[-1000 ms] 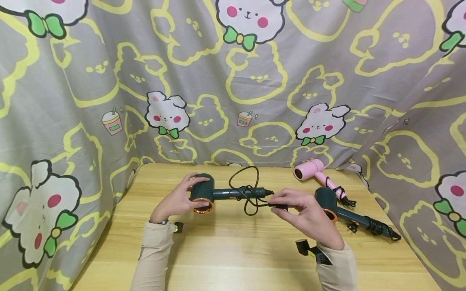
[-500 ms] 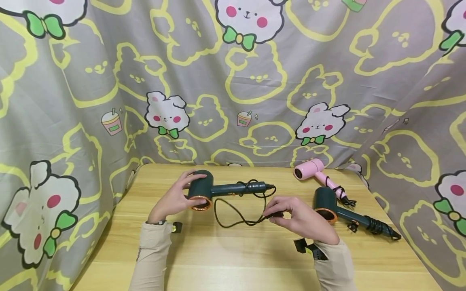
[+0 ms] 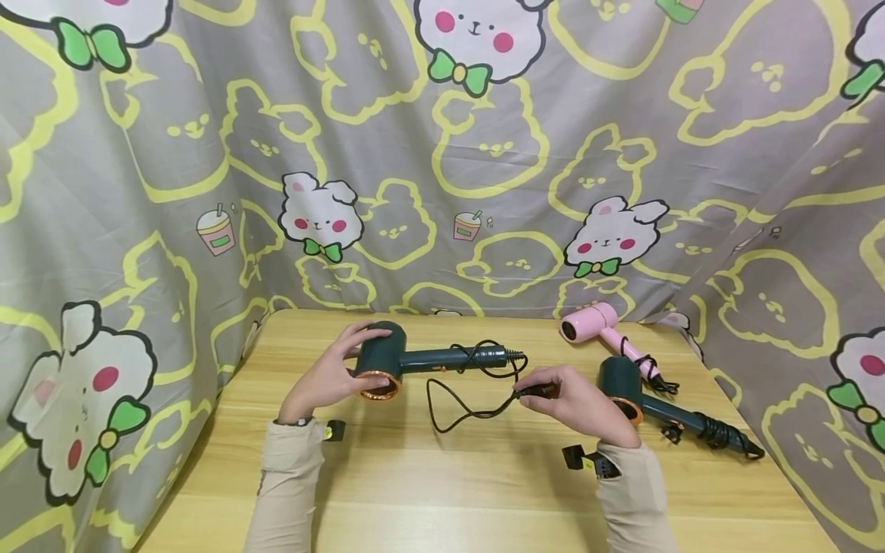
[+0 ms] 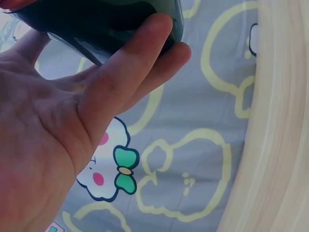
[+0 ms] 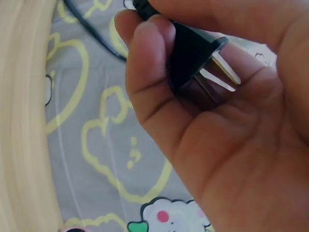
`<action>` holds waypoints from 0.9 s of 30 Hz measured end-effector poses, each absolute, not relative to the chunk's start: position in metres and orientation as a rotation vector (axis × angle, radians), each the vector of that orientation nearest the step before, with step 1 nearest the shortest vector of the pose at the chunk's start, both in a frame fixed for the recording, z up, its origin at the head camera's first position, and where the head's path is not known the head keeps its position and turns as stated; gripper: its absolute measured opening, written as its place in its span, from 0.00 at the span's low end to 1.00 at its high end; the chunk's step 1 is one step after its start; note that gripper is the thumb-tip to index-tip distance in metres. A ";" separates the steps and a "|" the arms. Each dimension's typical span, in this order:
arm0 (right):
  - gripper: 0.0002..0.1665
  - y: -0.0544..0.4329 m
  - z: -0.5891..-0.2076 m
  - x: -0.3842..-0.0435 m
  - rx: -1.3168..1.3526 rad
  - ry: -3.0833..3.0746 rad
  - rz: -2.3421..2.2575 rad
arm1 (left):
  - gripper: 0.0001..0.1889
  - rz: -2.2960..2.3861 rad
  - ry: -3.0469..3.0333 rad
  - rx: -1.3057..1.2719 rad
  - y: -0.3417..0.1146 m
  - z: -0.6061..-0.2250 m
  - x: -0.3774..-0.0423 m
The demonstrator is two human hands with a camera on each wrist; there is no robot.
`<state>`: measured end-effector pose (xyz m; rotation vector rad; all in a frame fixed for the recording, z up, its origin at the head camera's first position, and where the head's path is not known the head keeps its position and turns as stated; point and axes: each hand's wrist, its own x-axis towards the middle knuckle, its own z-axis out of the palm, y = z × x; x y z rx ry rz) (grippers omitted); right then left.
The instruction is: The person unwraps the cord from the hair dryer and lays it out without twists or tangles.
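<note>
My left hand [image 3: 325, 380] grips the barrel of a dark green hair dryer [image 3: 383, 349] with a copper-coloured rim, its handle pointing right. In the left wrist view, fingers curl around the dark barrel [image 4: 111, 29]. A black cord [image 3: 478, 415] leaves the handle's end, loops over the handle, and hangs in a loose loop before it. Right of that handle, my right hand [image 3: 574, 403] pinches the cord's black plug [image 5: 193, 53], whose metal prongs point toward the palm in the right wrist view.
Another dark green hair dryer [image 3: 618, 380] lies on the right of the wooden table [image 3: 442, 491], cord wound around its handle. Behind it rests a pink hair dryer [image 3: 588, 322], also with its cord wrapped. A patterned curtain [image 3: 401, 153] surrounds the table's back and sides.
The cord's tangle over the handle has loosened, and a loop now hangs in front. My right hand dipped toward me, then rose slightly right with the plug. My left hand shifted slightly.
</note>
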<state>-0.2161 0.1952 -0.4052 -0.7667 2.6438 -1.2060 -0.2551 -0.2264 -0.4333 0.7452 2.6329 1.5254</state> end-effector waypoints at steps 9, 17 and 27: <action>0.15 0.206 -0.420 -0.230 -0.487 2.614 -1.342 | 0.37 1.515 2.597 0.791 -0.227 -0.433 -0.253; 0.17 0.210 -0.428 -0.237 -0.303 2.580 -1.612 | 0.37 1.465 2.579 0.809 -0.223 -0.432 -0.252; 0.21 0.209 -0.428 -0.238 -0.156 2.626 -1.958 | 0.37 1.342 2.580 0.795 -0.215 -0.435 -0.254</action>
